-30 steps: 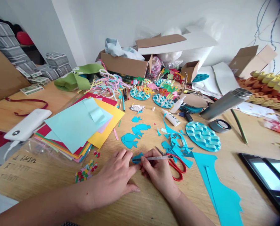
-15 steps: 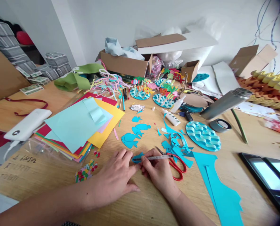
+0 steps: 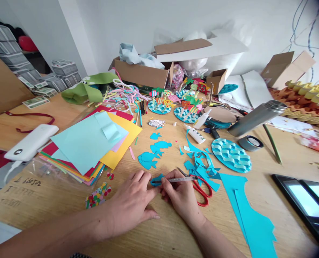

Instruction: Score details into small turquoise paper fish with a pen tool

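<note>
Pinched in my right hand (image 3: 181, 199) is a slim grey pen (image 3: 178, 179), its tip over a small blue paper cutout (image 3: 157, 178) on the table. Most of that cutout is hidden by my fingers. My left hand (image 3: 135, 200) lies palm down beside it, fingers stretched out, fingertips at the cutout's edge. Just beyond lie several blue paper fish, the nearest (image 3: 148, 159) with drawn lines. Red-handled scissors (image 3: 202, 193) rest partly behind my right hand, next to blue paper scraps (image 3: 199, 166). Left of my left hand are small coloured paper dots (image 3: 98, 195).
A stack of coloured paper (image 3: 86, 143) and a white power bank (image 3: 32, 142) lie left. Right are a wavy blue oval (image 3: 231, 155), a large blue offcut (image 3: 252, 215), a steel thermos (image 3: 256, 117), tape (image 3: 250, 142) and a dark device (image 3: 304, 204). Glue bottles (image 3: 197, 135) lie behind.
</note>
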The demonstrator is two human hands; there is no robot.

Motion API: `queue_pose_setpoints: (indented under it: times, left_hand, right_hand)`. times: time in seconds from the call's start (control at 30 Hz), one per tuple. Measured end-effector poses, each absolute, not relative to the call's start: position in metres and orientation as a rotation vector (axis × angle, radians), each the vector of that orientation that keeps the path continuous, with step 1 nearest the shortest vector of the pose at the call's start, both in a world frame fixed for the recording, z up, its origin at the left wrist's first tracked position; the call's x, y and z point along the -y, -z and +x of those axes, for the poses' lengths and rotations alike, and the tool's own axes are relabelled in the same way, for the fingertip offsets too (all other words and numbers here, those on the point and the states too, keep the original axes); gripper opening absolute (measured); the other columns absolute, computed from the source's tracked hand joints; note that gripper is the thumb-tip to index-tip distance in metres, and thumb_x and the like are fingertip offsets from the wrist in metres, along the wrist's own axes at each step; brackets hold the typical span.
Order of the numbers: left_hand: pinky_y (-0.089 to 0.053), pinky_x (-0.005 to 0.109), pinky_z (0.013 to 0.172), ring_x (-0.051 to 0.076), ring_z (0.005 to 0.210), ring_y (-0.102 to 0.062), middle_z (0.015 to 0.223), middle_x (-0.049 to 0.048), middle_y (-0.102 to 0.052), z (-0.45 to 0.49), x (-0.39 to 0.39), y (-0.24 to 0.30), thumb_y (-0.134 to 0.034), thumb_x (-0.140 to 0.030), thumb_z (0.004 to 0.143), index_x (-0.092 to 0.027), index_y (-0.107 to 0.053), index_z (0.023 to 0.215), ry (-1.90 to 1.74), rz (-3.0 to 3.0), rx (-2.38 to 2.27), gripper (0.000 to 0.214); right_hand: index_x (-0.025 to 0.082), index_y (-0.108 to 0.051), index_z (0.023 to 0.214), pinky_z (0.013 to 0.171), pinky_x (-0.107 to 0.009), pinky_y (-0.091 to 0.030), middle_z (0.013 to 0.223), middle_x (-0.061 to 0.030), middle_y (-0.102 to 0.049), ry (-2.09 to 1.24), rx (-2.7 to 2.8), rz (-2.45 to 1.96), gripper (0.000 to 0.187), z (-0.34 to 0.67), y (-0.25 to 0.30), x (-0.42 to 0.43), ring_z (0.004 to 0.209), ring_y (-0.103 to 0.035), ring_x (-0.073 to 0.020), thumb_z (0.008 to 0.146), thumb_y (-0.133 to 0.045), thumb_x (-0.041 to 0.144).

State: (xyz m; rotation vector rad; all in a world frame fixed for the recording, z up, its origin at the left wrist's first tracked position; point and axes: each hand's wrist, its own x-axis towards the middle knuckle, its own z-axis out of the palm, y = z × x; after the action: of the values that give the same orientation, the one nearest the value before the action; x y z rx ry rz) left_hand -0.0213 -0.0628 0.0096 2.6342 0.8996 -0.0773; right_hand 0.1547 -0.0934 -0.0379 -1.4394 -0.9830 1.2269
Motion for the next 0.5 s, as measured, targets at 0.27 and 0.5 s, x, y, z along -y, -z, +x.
queue_pose_setpoints:
  times: [0.27,0.5]
  left_hand:
    - [-0.046,0.054,0.098,0.034,0.116,-0.049,0.122,0.013,-0.052,-0.0219,0.0636,-0.0064,-0.074,-0.052,0.081,-0.023,-0.061,0.127,0.024,2.644,-0.892,0.056]
    - [-0.045,0.055,0.099,0.035,0.117,-0.047,0.123,0.0128,-0.051,-0.0235,0.0634,-0.0054,-0.074,-0.051,0.082,-0.023,-0.061,0.127,0.01,2.659,-0.89,0.055]
  right_hand:
    - [0.021,-0.053,0.073,0.035,-0.018,-0.041,0.047,0.0033,-0.06,-1.146,0.977,-1.423,0.041,0.1558,0.0377,0.0935,0.035,-0.052,-0.0099,0.079,-0.073,0.056]
    - [0.021,-0.053,0.074,0.036,-0.018,-0.041,0.047,0.0032,-0.06,-1.175,0.993,-1.434,0.041,0.155,0.0373,0.0936,0.036,-0.053,-0.01,0.08,-0.073,0.057]
